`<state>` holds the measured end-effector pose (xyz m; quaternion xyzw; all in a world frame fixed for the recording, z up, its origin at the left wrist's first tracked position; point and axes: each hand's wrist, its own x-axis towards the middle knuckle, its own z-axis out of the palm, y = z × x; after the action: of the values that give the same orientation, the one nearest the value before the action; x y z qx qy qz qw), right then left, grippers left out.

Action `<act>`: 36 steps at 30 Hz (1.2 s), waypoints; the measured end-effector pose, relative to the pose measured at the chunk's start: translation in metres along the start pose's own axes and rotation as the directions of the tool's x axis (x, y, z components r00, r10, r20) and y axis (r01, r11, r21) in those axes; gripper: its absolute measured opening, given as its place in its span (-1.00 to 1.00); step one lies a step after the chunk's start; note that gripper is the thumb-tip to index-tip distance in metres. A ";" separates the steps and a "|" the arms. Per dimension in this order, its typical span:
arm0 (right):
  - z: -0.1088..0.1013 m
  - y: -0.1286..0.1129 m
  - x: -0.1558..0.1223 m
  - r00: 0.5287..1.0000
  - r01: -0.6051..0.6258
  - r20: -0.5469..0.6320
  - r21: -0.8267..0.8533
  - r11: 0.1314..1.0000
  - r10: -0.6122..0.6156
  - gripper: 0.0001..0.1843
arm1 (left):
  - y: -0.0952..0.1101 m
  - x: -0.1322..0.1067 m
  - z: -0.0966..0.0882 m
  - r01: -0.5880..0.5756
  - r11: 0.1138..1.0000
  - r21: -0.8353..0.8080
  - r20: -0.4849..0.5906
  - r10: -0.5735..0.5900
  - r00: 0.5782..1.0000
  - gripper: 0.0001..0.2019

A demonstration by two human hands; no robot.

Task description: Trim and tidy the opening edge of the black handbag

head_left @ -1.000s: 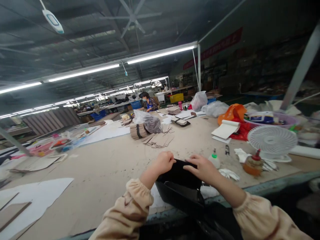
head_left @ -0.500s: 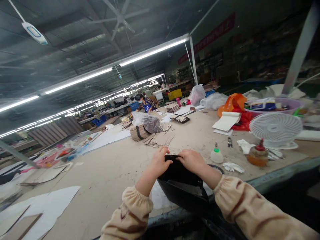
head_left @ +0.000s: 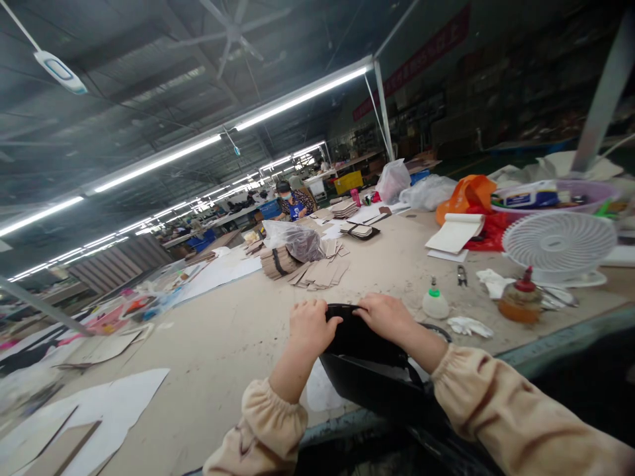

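Note:
A black bag [head_left: 367, 383] with its mouth open stands tilted at the table's near edge, its lower part over the edge. My left hand [head_left: 312, 325] is closed on the left end of the bag's far rim, thumb toward the inside. On the same rim, a little to the right, my right hand [head_left: 387, 318] pinches the edge with thumb and fingers. Pale lining or paper shows dimly inside the bag. White paper [head_left: 322, 389] lies under its left side.
Right of the hands are a green-capped bottle [head_left: 435, 303], a white glove [head_left: 470, 326], an amber bottle [head_left: 520, 301], nippers [head_left: 462, 275] and a white fan [head_left: 560, 244]. Ahead lie stacked brown pieces [head_left: 278, 262] by a plastic bag [head_left: 292, 239]. A co-worker [head_left: 296, 203] sits farther off.
The far rim between my hands has gone from nearly straight to slightly bowed, and my left fingers lie more over it. The whole view has shifted slightly.

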<state>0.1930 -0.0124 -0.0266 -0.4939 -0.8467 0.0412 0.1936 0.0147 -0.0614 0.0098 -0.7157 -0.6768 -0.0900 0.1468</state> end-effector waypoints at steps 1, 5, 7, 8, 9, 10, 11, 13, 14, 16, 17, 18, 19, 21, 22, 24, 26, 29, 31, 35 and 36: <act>0.000 -0.001 0.000 1.000 -0.001 0.001 -0.002 1.000 0.001 -0.73 | 0.001 0.001 0.000 0.005 1.000 0.021 0.004 -0.005 1.000 -0.67; 0.002 -0.001 -0.001 1.000 -0.006 0.008 -0.011 1.000 0.006 -0.71 | 0.005 0.010 0.003 0.037 0.999 0.020 0.063 -0.038 0.997 -0.74; 0.003 0.001 -0.001 1.000 -0.013 0.010 -0.015 1.000 0.014 -0.70 | 0.003 0.014 0.005 0.034 0.999 -0.031 0.100 -0.031 0.994 -0.84; 0.003 0.001 -0.001 1.000 -0.019 0.011 -0.017 1.000 0.019 -0.70 | 0.001 0.014 0.005 0.007 0.997 -0.070 0.103 0.000 0.995 -0.87; 0.003 0.002 -0.001 1.000 -0.025 0.012 -0.019 1.000 0.025 -0.70 | -0.001 0.014 0.006 -0.034 0.993 -0.116 0.094 0.045 0.995 -0.89; 0.002 0.003 0.000 0.999 -0.031 0.012 -0.020 0.999 0.031 -0.69 | -0.004 0.012 0.006 -0.088 0.983 -0.164 0.077 0.102 0.992 -0.90; 0.002 0.004 0.000 0.999 -0.035 0.013 -0.021 0.999 0.035 -0.69 | -0.008 0.009 0.006 -0.150 0.966 -0.211 0.061 0.166 0.984 -0.91; 0.002 0.004 0.001 0.999 -0.034 0.014 -0.020 0.999 0.034 -0.70 | -0.015 0.002 0.005 -0.251 0.927 -0.280 0.044 0.274 0.961 -0.89; 0.002 0.003 0.002 0.999 -0.029 0.014 -0.019 0.999 0.030 -0.71 | -0.018 -0.001 0.005 -0.276 0.915 -0.294 0.044 0.302 0.952 -0.88; 0.003 0.001 0.002 1.000 -0.015 0.014 -0.017 1.000 0.015 -0.70 | -0.021 -0.006 0.003 -0.264 0.923 -0.279 0.052 0.289 0.956 -0.88; 0.003 0.000 0.003 1.000 -0.009 0.013 -0.018 1.000 0.009 -0.70 | -0.020 -0.007 0.002 -0.230 0.938 -0.259 0.055 0.253 0.966 -0.90; 0.004 -0.001 0.003 1.000 -0.006 0.011 -0.020 1.000 0.006 -0.69 | -0.019 -0.006 0.001 -0.186 0.952 -0.242 0.058 0.205 0.977 -0.94; 0.004 -0.002 0.003 1.000 -0.004 0.009 -0.022 1.000 0.004 -0.69 | -0.016 -0.005 0.000 -0.142 0.964 -0.227 0.064 0.160 0.985 -0.94; 0.004 -0.003 0.002 1.000 -0.003 0.006 -0.028 1.000 0.003 -0.70 | -0.009 -0.001 -0.002 -0.081 0.977 -0.199 0.087 0.100 0.991 -0.81; 0.003 -0.003 0.002 1.000 -0.004 0.005 -0.031 1.000 0.004 -0.70 | -0.005 0.002 -0.003 -0.068 0.981 -0.182 0.102 0.088 0.991 -0.76; 0.002 -0.002 0.002 1.000 -0.007 0.005 -0.036 0.999 0.007 -0.71 | 0.001 0.007 -0.002 -0.046 0.989 -0.140 0.123 0.064 0.990 -0.71; 0.001 -0.001 0.001 1.000 -0.013 0.007 -0.041 0.999 0.013 -0.71 | 0.005 0.010 0.000 -0.022 0.994 -0.109 0.121 0.036 0.992 -0.71; 0.001 -0.001 0.002 1.000 -0.019 0.012 -0.046 0.999 0.019 -0.71 | 0.007 0.013 0.002 0.001 0.998 -0.064 0.100 0.005 0.995 -0.61; 0.001 -0.001 0.002 1.000 -0.019 0.015 -0.048 0.999 0.020 -0.71 | 0.007 0.014 0.003 0.003 0.999 -0.034 0.104 0.000 0.995 -0.54; 0.001 0.000 0.004 1.000 -0.023 0.016 -0.049 0.999 0.024 -0.70 | 0.004 0.015 0.005 -0.021 0.999 -0.026 0.132 0.024 0.991 -0.73; 0.001 0.000 0.004 1.000 -0.023 0.016 -0.047 0.999 0.023 -0.70 | 0.002 0.014 0.006 -0.027 0.999 -0.041 0.133 0.032 0.991 -0.78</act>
<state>0.1910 -0.0091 -0.0266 -0.5078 -0.8432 0.0275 0.1742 0.0173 -0.0459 0.0086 -0.7328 -0.6726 -0.0531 0.0885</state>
